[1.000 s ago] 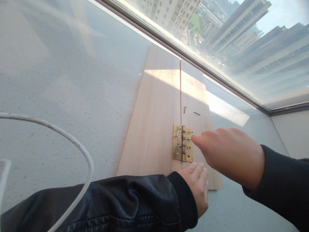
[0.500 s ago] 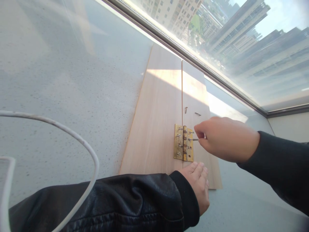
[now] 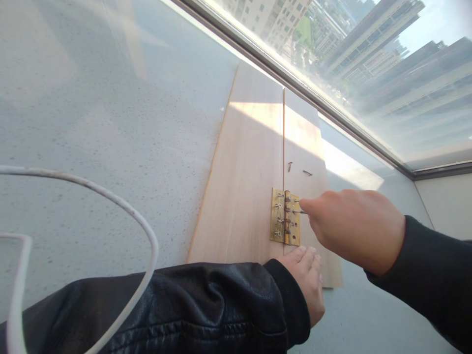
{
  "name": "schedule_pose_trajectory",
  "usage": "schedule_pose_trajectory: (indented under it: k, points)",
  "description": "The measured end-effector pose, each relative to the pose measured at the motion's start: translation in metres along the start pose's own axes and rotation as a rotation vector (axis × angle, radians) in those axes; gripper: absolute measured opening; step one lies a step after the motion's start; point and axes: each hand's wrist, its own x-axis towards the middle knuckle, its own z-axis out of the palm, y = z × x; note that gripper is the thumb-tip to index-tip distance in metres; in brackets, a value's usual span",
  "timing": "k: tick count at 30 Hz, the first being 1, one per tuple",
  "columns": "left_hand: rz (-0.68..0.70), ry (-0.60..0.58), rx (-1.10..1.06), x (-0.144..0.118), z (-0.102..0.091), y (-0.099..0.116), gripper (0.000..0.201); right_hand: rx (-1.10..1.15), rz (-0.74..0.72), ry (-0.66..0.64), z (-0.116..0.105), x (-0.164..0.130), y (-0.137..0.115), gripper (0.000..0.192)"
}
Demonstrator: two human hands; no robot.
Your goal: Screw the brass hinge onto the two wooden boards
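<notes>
Currently, the brass hinge (image 3: pixel 287 219) lies open across the seam between the left board (image 3: pixel 236 187) and the right board (image 3: pixel 302 147), just beyond the left fingertips. The left hand (image 3: pixel 305 285) is unclenched, palm down, with fingers extended together and laid flat over the seam at the near end of the hinge. The right hand (image 3: pixel 350 228) is clenched around a thin metal shank (image 3: pixel 302 212), which projects from beneath the index finger to the right leaf; the grip conceals the remainder. Small screws (image 3: pixel 278 206) protrude from the left leaf. Bare holes show at the lower end of the right leaf. Two loose screws (image 3: pixel 307 173) lie on the right board, well apart from the left hand. Both boards rest on a speckled surface (image 3: pixel 110 123) beside a window frame (image 3: pixel 295 89). A white cable (image 3: pixel 110 197) loops over the leather sleeve (image 3: pixel 221 300).
</notes>
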Motion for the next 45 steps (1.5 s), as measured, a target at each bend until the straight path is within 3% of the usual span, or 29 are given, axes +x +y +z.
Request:
schedule_pose_trajectory:
  k: [3,9,15,20,24,29,31,33,37,41,45]
  points:
    - [0.020,-0.063,-0.014,0.001,-0.005,0.001,0.049,-0.077,0.018,-0.044,-0.002,0.004,0.005,0.019]
    - [0.028,-0.082,0.010,0.003,-0.012,0.001,0.048,-0.088,-0.058,-0.062,-0.006,0.005,-0.002,0.016]
    - [0.042,-0.126,0.010,0.003,-0.015,0.000,0.050,0.058,0.117,-0.146,-0.006,0.014,0.014,0.022]
    - [0.063,-0.238,-0.016,0.003,-0.023,-0.001,0.050,0.181,0.131,-0.195,-0.001,0.019,0.024,0.023]
    - [0.032,-0.232,-0.046,0.005,-0.022,-0.001,0.053,0.090,0.102,-0.128,0.004,0.002,0.017,0.009]
    - [0.017,-0.195,-0.041,0.005,-0.017,0.000,0.050,-0.058,-0.213,0.177,0.012,-0.025,0.013,0.024]
    - [0.013,-0.160,-0.030,0.004,-0.017,0.000,0.049,-0.072,-0.251,0.215,0.012,-0.029,0.011,0.027]
    - [0.025,-0.136,-0.016,0.004,-0.018,0.000,0.049,-0.076,-0.225,0.183,0.008,-0.027,0.006,0.028]
    - [0.023,-0.120,-0.019,0.003,-0.019,0.000,0.049,-0.054,-0.093,-0.001,-0.005,-0.012,-0.001,0.028]
    - [-0.016,-0.136,-0.051,0.003,-0.008,0.002,0.050,0.012,-0.018,-0.129,-0.013,0.012,0.009,0.021]
    - [-0.027,-0.076,-0.052,0.002,0.000,0.003,0.049,0.217,0.085,-0.310,-0.015,0.030,0.021,0.024]
